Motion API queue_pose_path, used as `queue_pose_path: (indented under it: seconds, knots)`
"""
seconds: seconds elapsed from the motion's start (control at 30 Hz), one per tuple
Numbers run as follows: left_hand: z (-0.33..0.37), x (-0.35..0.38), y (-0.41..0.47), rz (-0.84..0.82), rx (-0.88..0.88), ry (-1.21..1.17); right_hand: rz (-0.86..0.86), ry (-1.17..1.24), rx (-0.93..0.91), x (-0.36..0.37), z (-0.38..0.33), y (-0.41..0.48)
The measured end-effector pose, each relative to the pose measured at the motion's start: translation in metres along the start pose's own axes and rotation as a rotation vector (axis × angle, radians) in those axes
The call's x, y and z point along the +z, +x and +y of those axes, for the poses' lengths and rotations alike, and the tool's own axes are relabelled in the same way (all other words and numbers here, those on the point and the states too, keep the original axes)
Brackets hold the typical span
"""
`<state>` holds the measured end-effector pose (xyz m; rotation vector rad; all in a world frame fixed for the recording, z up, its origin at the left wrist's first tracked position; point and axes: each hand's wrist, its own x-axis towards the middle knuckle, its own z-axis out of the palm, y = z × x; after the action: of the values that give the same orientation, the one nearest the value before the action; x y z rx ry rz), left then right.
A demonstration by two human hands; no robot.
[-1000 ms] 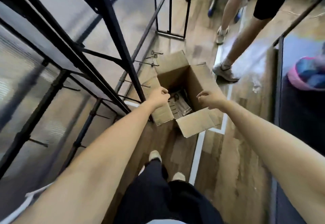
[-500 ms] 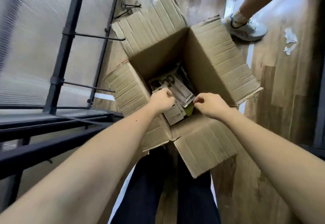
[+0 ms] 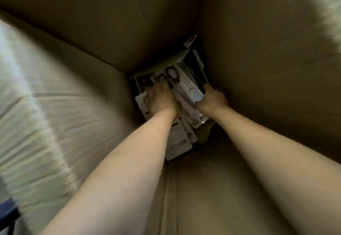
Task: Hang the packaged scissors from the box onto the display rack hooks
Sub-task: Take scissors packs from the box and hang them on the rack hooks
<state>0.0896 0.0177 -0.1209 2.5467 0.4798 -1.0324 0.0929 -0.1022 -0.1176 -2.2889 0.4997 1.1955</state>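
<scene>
Packaged scissors (image 3: 186, 87), black-handled pairs sealed on white printed cards, are seen heaped loose and overlapping at the bottom of the deep brown corrugated cardboard box (image 3: 129, 22), whose walls fill the view. The left hand (image 3: 162, 98) is laid on the heap at its 9 o'clock side, fingers bent down towards a pack's black handles; whether anything is pinched there cannot be told through the blur. The right hand (image 3: 212, 101), at 3 o'clock, is curled round the edge of a long white card and appears to pinch it. At 12 o'clock a pale flat cardboard sheet (image 3: 162, 63) is propped over the heap, and at 5 o'clock a yellow-green packet (image 3: 203, 133) is tucked under the cards. Trouble is to be expected from the overlap: if the gripped card is pulled up while neighbours lie across it, several may be dragged along and dropped, or a card bent. A pack yanked by one corner could be creased or torn. With dim light and deep walls the grasp is made half blind, so the yellow-green item might be lifted by mistake.
</scene>
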Motion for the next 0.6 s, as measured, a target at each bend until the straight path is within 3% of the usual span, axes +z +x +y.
queue_pose_path:
  seconds: [0.17,0.37,0.6]
  knots:
    - [-0.030,0.013,0.033,-0.067,-0.135,0.064,-0.012,-0.014,0.079,0.040,0.030,0.026]
    - [-0.025,-0.004,0.020,-0.039,-0.068,0.148,0.158,-0.093,0.022,0.024,0.020,0.007]
    - [-0.021,-0.036,-0.016,0.108,0.000,0.333,0.095,-0.122,-0.090,0.004,0.005,-0.033]
